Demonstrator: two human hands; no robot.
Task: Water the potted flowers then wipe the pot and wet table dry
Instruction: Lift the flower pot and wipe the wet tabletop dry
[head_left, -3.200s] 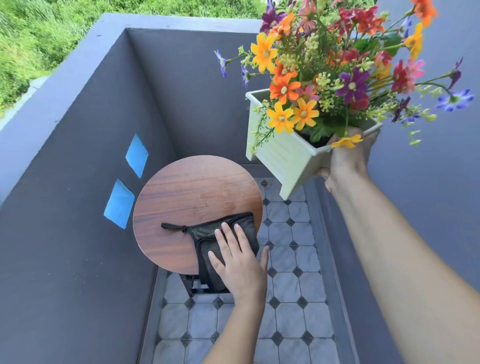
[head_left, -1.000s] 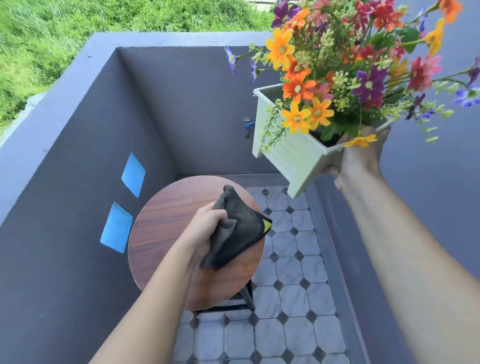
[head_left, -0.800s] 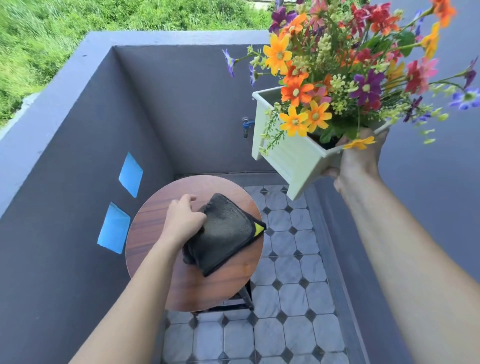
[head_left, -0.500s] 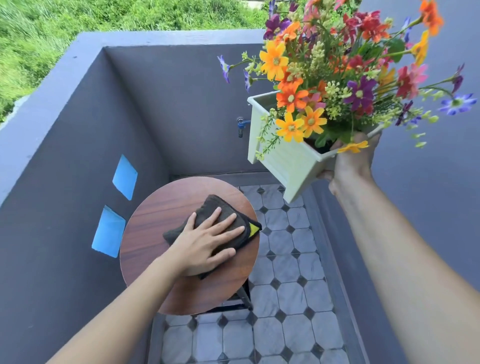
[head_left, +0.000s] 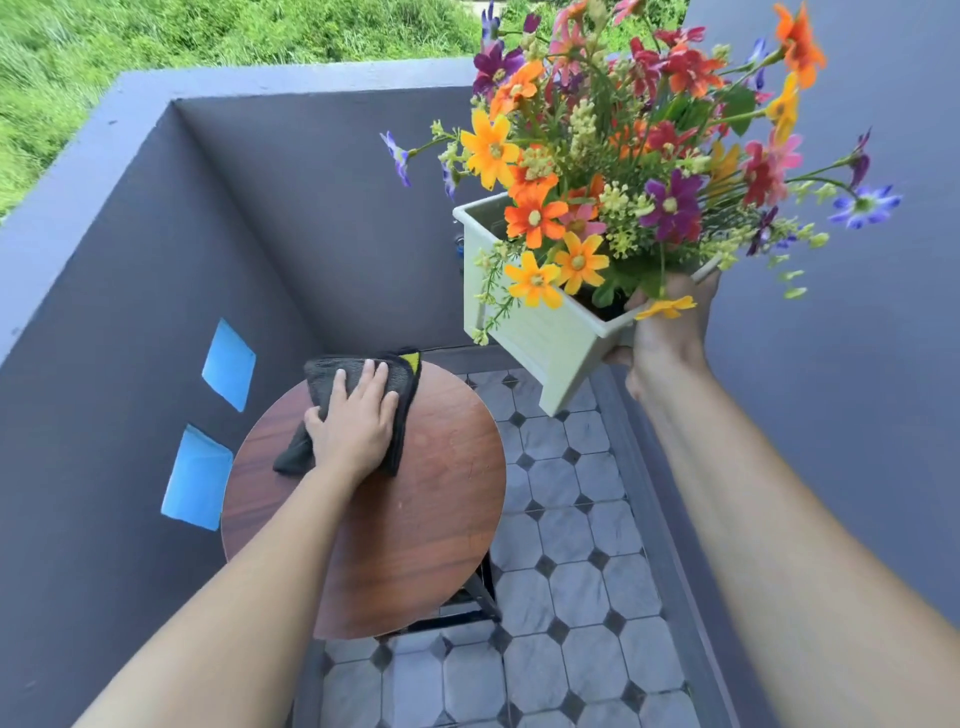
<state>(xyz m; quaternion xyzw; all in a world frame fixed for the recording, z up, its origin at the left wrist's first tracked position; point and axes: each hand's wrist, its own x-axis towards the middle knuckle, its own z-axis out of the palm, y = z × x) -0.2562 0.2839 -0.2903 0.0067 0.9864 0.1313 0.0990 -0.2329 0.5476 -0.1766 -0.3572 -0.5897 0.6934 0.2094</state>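
Observation:
A round wooden table (head_left: 415, 519) stands by the left wall. A dark cloth (head_left: 402, 384) with a yellow tag lies on the table's far left edge. My left hand (head_left: 353, 421) presses flat on the cloth with fingers spread. My right hand (head_left: 662, 332) grips the near corner rim of a white square pot (head_left: 540, 332), holding it tilted in the air above and to the right of the table. Orange, yellow, purple and red flowers (head_left: 623, 156) fill the pot. Faint wet marks show on the table's right part.
Dark grey walls (head_left: 311, 208) close in the left, far and right sides. Two blue patches (head_left: 228, 364) are stuck on the left wall. The floor (head_left: 571, 597) is tiled in grey. A blue tap (head_left: 460, 249) peeks out behind the pot. Grass lies beyond the wall.
My left hand has slid the cloth from the table's middle to its far left edge, pressing flat on it. The pot stays held up in my right hand.

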